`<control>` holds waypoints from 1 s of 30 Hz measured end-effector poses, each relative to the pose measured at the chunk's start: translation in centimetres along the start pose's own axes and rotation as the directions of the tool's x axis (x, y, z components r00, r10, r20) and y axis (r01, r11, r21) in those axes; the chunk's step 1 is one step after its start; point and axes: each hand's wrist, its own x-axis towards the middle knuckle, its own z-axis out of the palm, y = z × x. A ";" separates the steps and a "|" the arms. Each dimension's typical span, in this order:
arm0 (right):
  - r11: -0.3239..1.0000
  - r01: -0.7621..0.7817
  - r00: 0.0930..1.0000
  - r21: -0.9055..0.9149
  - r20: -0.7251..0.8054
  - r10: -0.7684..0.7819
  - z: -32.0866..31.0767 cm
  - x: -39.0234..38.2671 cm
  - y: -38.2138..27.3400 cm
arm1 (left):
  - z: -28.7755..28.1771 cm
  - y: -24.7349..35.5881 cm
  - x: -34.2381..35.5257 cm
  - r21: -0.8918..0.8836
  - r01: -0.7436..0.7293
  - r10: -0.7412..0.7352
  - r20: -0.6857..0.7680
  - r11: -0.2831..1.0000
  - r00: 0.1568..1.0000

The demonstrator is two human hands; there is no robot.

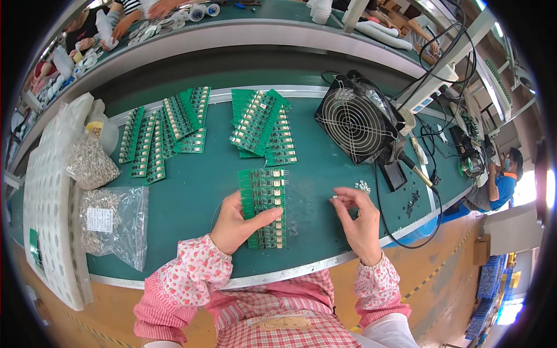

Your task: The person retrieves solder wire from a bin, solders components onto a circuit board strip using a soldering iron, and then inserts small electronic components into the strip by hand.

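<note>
A green circuit board panel (264, 191) with a column of small white parts lies on the green tabletop in front of me. My left hand (237, 225) grips its left side, the thumb laid across its face. To the right, my right hand (361, 223) is raised off the board, thumb and forefinger pinched on a tiny white part (335, 198), likely a connector. Just beyond that hand sits a small pile of similar white parts (362, 186). Metal pins stick out from the panel's upper right edge.
Stacked circuit boards (255, 124) and more boards (154, 145) lie behind. Bags of small parts (93, 162) and a white foam tray (49, 203) stand left. A black fan (354, 119), a soldering iron (418, 171) and loose cables are at right. Other people work across the bench.
</note>
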 end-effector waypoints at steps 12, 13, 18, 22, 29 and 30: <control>0.728 -0.391 0.905 0.564 0.378 0.194 1.3 0.4 -1.4 | 0.1 0.2 0.0 -0.013 0.000 0.000 -0.003 1.000 1.000; 0.723 -0.412 0.894 0.554 0.400 0.203 1.3 0.3 -1.6 | 0.1 0.2 0.0 -0.012 -0.011 0.011 -0.004 1.000 1.000; 0.836 -0.316 0.912 0.449 0.388 0.136 1.8 0.5 -2.0 | 0.0 0.0 0.0 -0.008 0.001 -0.001 -0.011 1.000 1.000; 0.734 -0.389 0.907 0.557 0.369 0.200 2.8 0.5 -2.8 | 0.0 0.0 0.1 0.007 -0.004 0.005 -0.020 1.000 1.000; 0.524 -0.448 0.894 0.725 0.385 0.232 5.0 0.9 -4.4 | 0.4 0.1 -0.1 0.032 -0.043 0.045 -0.068 0.999 0.997; 0.473 -0.468 0.883 0.746 0.403 0.239 5.3 0.9 -4.6 | 0.4 0.1 -0.1 0.070 -0.071 0.076 -0.073 0.995 0.994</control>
